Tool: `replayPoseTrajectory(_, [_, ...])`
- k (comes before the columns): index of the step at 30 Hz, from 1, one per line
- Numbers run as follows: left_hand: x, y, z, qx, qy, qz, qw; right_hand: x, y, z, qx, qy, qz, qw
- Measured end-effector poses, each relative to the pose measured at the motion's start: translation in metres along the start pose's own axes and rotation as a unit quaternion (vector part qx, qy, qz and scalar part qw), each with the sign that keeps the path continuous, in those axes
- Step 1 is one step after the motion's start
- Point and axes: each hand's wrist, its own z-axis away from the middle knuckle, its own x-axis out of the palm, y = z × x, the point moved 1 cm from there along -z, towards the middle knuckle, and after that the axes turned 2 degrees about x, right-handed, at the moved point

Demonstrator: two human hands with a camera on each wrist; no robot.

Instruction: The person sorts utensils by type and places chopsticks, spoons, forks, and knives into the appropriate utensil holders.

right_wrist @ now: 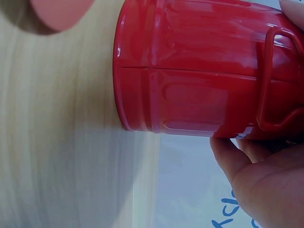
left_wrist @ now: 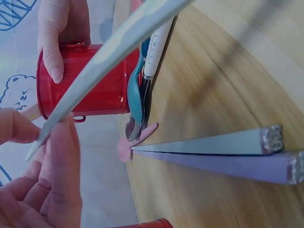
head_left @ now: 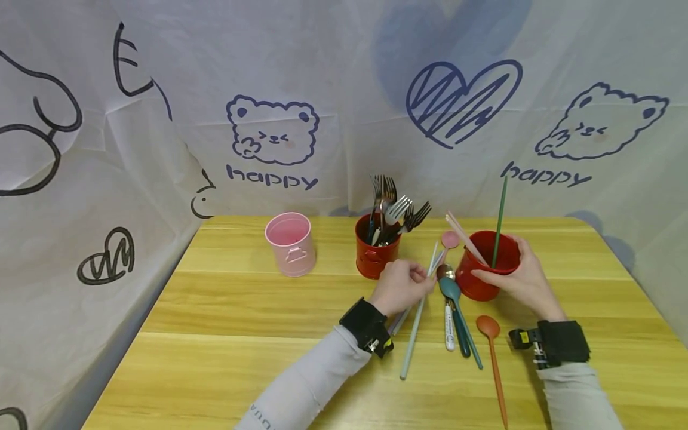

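Note:
My left hand [head_left: 402, 288] pinches a pale green chopstick [left_wrist: 102, 61] near its thin end, between thumb and fingertips. A second pale green chopstick [left_wrist: 204, 142] and a purple chopstick [left_wrist: 223, 167], both with glittery ends, lie on the table below that hand. My right hand [head_left: 525, 279] grips the right-hand red bucket [head_left: 478, 288] at its rim and side, thumb across the front. Out of this bucket stick a dark green chopstick [head_left: 500, 218] and pale pink chopsticks [head_left: 465, 239]. The bucket stands upright on the table.
Another red bucket [head_left: 371, 263] holds several forks [head_left: 395, 209]. A pink bucket [head_left: 295, 257] stands left of it. Between the hands lie a teal spoon [head_left: 457, 304], a metal spoon with a white handle [head_left: 449, 325] and a pink spoon [head_left: 450, 239]. An orange spoon [head_left: 492, 346] lies nearer.

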Motion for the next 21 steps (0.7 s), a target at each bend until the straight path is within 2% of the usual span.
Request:
replayPoseTrajectory(8, [-0.002, 0.002, -0.001, 0.035, 0.04, 0.0, 0.9986, 0.001, -0.001, 0.001, -0.004, 0.005, 0.002, 1.0])
replayPoseTrajectory(12, [-0.003, 0.004, -0.001, 0.048, 0.06, 0.013, 0.997, 0.003, -0.004, 0.002, -0.004, 0.013, -0.001, 0.9999])
replayPoseTrajectory(21, [-0.005, 0.008, -0.003, 0.086, 0.123, 0.032, 0.9882, 0.011, -0.011, 0.004, 0.019, 0.04, 0.011, 0.999])
